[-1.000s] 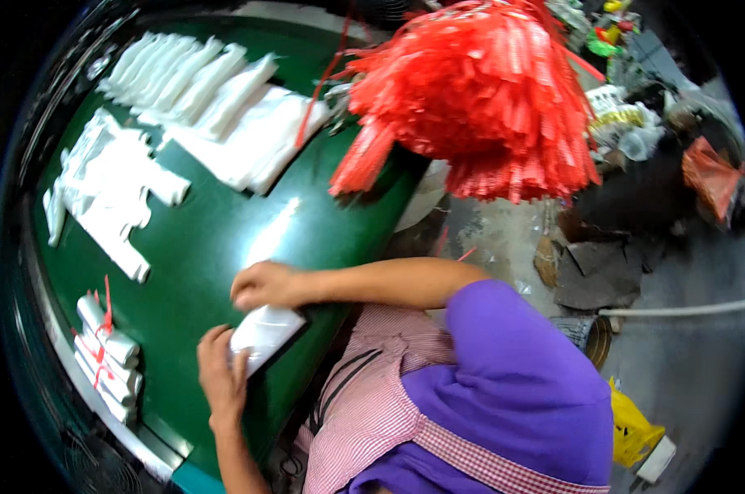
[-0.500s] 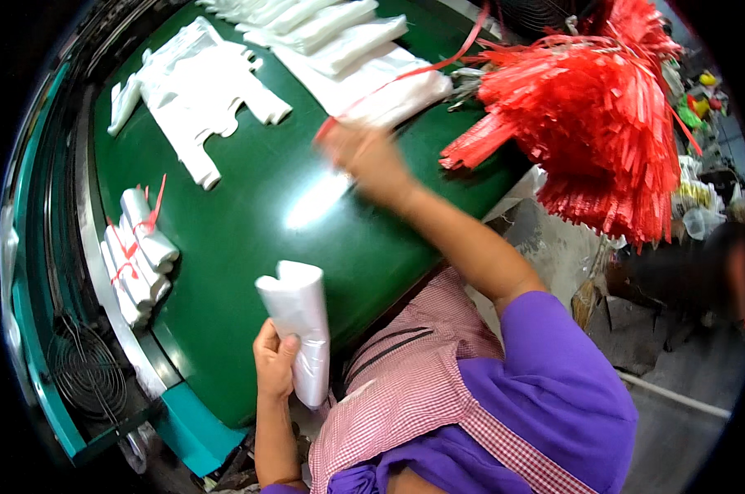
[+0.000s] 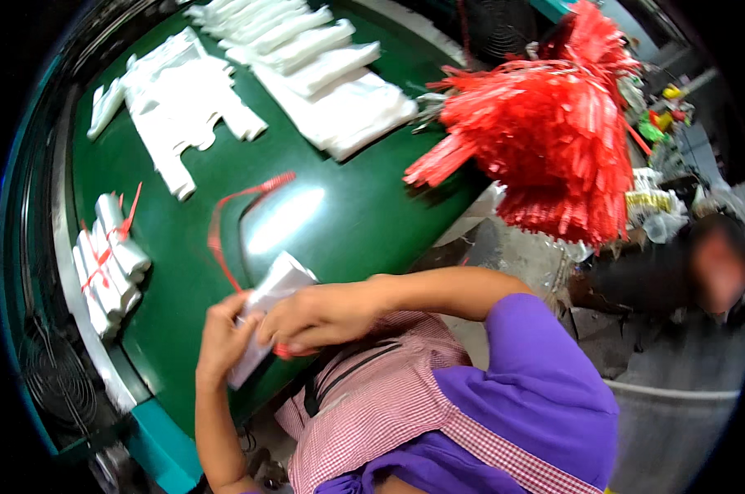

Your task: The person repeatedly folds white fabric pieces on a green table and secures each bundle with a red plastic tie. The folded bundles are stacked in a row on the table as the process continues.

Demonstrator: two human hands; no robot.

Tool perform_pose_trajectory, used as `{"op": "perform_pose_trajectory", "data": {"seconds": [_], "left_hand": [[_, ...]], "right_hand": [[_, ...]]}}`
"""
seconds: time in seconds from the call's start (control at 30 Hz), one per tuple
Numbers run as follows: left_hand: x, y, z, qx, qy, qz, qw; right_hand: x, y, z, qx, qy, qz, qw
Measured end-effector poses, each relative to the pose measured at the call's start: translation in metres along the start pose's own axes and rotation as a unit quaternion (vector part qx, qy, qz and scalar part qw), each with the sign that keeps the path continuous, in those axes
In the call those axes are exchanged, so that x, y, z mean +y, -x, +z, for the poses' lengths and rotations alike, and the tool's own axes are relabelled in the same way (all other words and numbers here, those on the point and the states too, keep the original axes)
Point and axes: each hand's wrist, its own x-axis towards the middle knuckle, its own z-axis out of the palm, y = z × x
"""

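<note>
My left hand [image 3: 223, 336] is closed around a rolled-up white plastic bag bundle [image 3: 284, 278], held slantwise over the near edge of the green table. Across the bundle lies my right hand [image 3: 327, 315], its fingers pinched on a red plastic strip [image 3: 216, 233]. A red end pokes out below the right fingers; the rest runs up from behind the bundle and curves over the tabletop. My fingers hide the middle of the bundle and part of the strip.
On the green table [image 3: 175, 288], rolled white bundles [image 3: 113, 259] tied with red strips lie at left. Flat white bags [image 3: 171, 90] and a fanned row of folded ones [image 3: 344, 103] lie farther back. A thick bunch of red strips [image 3: 545, 140] hangs at the right edge.
My right hand has come back from the far side of the table to the bundle, drawing the red strip along. The bundle has tilted to the right in my left hand.
</note>
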Motion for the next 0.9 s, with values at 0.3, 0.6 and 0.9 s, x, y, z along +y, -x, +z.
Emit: {"op": "perform_pose_trajectory", "data": {"seconds": [0.3,0.6,0.9], "left_hand": [[-0.02,0.011,0.034,0.196,0.104,0.083,0.972],[-0.024,0.002,0.04,0.213,0.18,0.058,0.959],[0.004,0.018,0.036,0.211,-0.175,0.321,0.907]], "right_hand": [[0.047,-0.006,0.014,-0.033,0.195,0.188,0.962],[0.043,-0.021,0.02,0.03,-0.028,0.203,0.978],[0.063,-0.023,0.002,0.009,0.019,0.187,0.982]]}}
